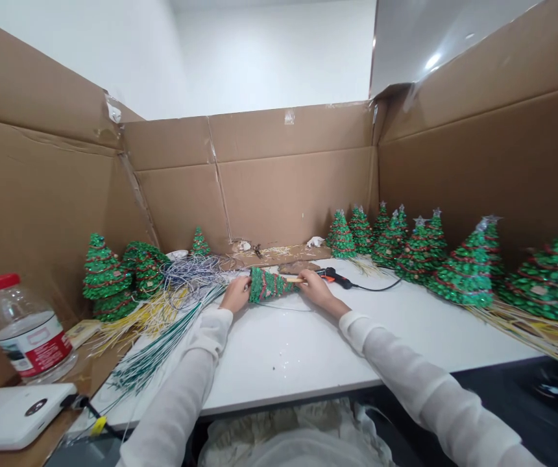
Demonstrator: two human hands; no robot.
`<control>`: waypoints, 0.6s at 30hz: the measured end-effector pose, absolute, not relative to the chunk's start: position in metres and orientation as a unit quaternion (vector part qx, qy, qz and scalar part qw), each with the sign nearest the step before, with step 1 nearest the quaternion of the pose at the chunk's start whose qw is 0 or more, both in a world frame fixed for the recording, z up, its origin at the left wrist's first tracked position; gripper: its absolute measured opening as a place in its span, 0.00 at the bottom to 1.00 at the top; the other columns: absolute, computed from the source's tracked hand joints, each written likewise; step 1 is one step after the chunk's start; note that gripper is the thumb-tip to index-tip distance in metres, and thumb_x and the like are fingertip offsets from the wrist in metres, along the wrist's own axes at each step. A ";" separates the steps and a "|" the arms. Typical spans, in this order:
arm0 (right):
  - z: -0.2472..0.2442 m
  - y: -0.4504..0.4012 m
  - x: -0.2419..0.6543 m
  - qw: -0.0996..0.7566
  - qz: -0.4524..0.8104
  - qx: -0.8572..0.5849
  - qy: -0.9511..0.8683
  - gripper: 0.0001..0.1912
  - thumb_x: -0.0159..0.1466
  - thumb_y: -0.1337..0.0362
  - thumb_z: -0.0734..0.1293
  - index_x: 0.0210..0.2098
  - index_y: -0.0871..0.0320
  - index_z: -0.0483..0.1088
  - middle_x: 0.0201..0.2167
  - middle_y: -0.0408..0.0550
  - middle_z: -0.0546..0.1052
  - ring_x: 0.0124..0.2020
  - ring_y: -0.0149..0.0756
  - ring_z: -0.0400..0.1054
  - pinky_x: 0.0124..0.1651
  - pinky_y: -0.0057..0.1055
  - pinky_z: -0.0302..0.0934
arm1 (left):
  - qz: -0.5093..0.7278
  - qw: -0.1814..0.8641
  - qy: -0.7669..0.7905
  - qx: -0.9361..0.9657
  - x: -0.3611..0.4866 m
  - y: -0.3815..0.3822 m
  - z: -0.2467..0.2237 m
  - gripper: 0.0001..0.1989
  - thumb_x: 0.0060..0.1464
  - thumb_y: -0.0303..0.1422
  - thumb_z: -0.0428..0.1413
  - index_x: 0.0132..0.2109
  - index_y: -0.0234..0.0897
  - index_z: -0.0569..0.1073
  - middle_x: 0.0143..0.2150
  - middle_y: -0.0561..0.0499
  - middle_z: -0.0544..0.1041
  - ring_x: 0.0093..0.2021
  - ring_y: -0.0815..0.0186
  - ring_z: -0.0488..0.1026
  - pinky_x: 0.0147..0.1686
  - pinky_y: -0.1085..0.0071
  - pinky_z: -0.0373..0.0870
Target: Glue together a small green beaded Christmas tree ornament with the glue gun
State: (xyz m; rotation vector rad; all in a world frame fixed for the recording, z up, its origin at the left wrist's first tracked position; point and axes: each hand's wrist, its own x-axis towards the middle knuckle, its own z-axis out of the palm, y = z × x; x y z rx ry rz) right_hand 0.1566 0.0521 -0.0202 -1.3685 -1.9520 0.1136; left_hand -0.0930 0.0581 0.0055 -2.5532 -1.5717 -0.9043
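A small green Christmas tree (270,287) with red garland lies on its side above the white tabletop, its wide base to the left. My left hand (237,294) is closed around that base. My right hand (315,288) is at the narrow tip, fingers pinched on a thin, light wooden-looking stick (294,280) that lies along the tree; whether these fingers also touch the tip, I cannot tell. Just behind my right hand lies a black and orange corded tool (337,278), partly hidden. Green wire strands (162,353) spread beside my left forearm.
Finished-looking trees (468,266) with stars line the right side; more trees (106,275) stand at left. Purple, yellow and white strands (194,271) pile up at left. A bottle (33,337) and white power bank (19,415) sit front left. Cardboard walls (293,188) enclose the table.
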 end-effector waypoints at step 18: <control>-0.022 0.052 0.160 0.367 0.066 -0.526 -0.764 0.04 0.57 0.69 0.59 0.30 0.60 0.65 0.29 0.47 0.70 0.31 0.33 0.62 0.34 0.27 0.53 | -0.377 -0.312 -0.475 -0.731 -0.091 0.066 -0.008 0.06 0.40 0.27 0.52 0.23 0.31 0.73 0.20 0.54 0.72 0.26 0.69 0.66 0.28 0.75 0.61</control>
